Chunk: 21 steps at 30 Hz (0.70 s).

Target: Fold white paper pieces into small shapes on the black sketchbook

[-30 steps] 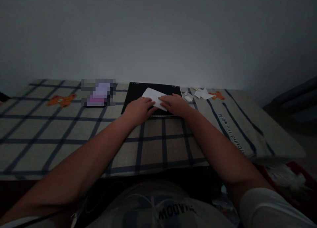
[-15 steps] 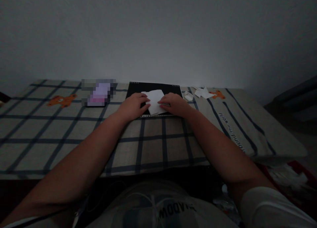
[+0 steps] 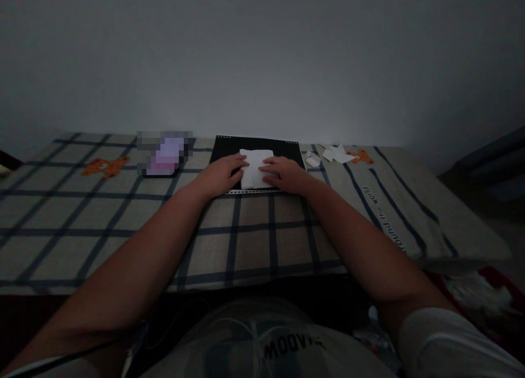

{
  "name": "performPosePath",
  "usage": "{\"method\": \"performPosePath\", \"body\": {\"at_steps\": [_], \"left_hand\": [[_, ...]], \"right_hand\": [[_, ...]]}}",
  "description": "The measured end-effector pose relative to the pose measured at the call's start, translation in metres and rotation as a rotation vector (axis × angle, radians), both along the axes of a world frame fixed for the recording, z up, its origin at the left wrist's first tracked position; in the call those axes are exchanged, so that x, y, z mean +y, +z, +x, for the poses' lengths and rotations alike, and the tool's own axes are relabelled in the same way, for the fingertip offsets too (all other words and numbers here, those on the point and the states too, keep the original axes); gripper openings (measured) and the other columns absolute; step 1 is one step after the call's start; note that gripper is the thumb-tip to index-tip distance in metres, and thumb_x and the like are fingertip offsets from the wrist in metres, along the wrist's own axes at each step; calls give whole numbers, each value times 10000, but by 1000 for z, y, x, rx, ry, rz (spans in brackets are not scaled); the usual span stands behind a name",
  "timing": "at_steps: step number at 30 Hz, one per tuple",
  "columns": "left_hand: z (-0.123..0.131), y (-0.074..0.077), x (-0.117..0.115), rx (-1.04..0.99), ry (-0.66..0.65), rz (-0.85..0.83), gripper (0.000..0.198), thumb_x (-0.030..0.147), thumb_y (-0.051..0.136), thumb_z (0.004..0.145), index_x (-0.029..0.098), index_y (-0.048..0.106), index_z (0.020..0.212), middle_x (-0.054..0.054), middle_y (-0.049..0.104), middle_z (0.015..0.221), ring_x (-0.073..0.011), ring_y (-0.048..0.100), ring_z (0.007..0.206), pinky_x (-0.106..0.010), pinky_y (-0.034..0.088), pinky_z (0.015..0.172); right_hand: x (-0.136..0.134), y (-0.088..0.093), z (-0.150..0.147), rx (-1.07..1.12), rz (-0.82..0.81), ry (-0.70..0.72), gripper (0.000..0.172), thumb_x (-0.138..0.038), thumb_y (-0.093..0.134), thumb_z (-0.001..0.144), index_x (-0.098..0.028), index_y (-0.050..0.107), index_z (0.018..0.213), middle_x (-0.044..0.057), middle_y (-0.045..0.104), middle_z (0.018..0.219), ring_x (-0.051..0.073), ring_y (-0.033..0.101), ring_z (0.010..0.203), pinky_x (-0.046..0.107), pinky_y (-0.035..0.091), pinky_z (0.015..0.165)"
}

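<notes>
Paper (image 3: 256,173), white and folded, lies at the middle of the frame on a black sheet (image 3: 283,146) that has small holes punched along its edges. Your left hand (image 3: 223,175) rests at the paper's left side, fingertips touching it; your right hand (image 3: 287,174) lies over its right side, fingertips on the white surface. In each hand the grip stands apart, thumb spread from the fingers; you press on the paper from both sides.

Just beside the black sheet, right of centre, you have a small white object (image 3: 313,160), too dim to name, and near it some white scraps (image 3: 338,154). Left of centre lies a device (image 3: 170,151) with a lilac and pink screen, partly pixelated. All of it sits on your bench (image 3: 252,241), covered in a checked cloth (image 3: 123,246), with a grey wall (image 3: 262,60) filling the upper frame.
</notes>
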<state>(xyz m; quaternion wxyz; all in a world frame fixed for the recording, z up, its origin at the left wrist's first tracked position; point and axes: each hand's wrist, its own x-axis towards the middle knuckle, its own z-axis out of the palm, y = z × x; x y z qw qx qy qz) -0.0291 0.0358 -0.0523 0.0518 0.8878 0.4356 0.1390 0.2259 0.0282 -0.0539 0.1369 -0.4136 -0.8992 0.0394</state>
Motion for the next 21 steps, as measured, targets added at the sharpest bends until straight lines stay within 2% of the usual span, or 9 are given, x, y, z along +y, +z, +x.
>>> {"method": "performPosePath", "body": {"at_steps": [4,10,21], "left_hand": [[1,-2,1,3,-3,5,479,363,399,999,169,623,1376,-103,508,1558,-238,446,1463,-458,356,1213],[2,-1,-1,24,-14,16,511,364,379,1003,117,626,1376,-134,508,1553,-239,443,1465,-415,343,1220],[2,-3,0,48,-26,31,503,365,358,1013,141,604,1390,-118,496,1565,-228,431,1474,-420,336,1223]], "right_hand": [[2,-2,1,3,1,15,403,-343,557,995,-194,671,1352,142,591,1460,297,551,1304,479,428,1087],[2,-1,0,-4,-8,11,413,-328,568,989,-169,669,1356,158,584,1465,302,539,1326,472,418,1105],[2,-1,0,-6,-4,8,407,-352,554,997,-190,670,1352,147,579,1466,289,527,1326,460,409,1100]]}}
